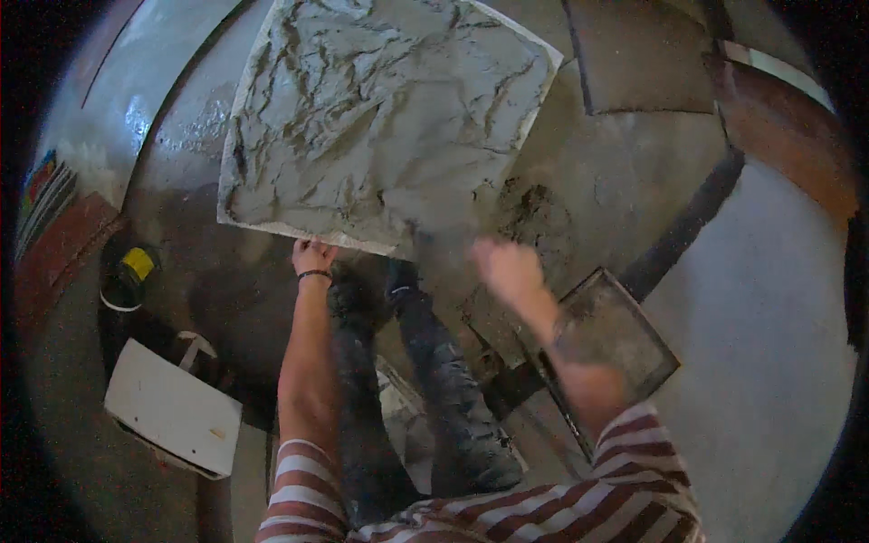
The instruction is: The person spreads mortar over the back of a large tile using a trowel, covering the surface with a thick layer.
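Observation:
A large square tile [299, 233] lies tilted across the top, its upper face covered with rough, ridged grey mortar [362, 118]. My left hand [313, 256] is closed on its near edge, fingers at the rim, with a dark band round the wrist. To the right, my right hand [511, 271] is closed and smeared by motion. It seems to hold a trowel, whose grey blade [442, 242] is a blur by the tile's near right corner. The mortar looks smoother near there.
Left of me are a dark bucket [127, 279] with a yellow patch and a white box-like thing [172, 407]. A shallow square tray [625, 335] lies by my right forearm. Mortar smears [539, 217] mark the floor beside the tile. A dark square panel [643, 59] lies farther right.

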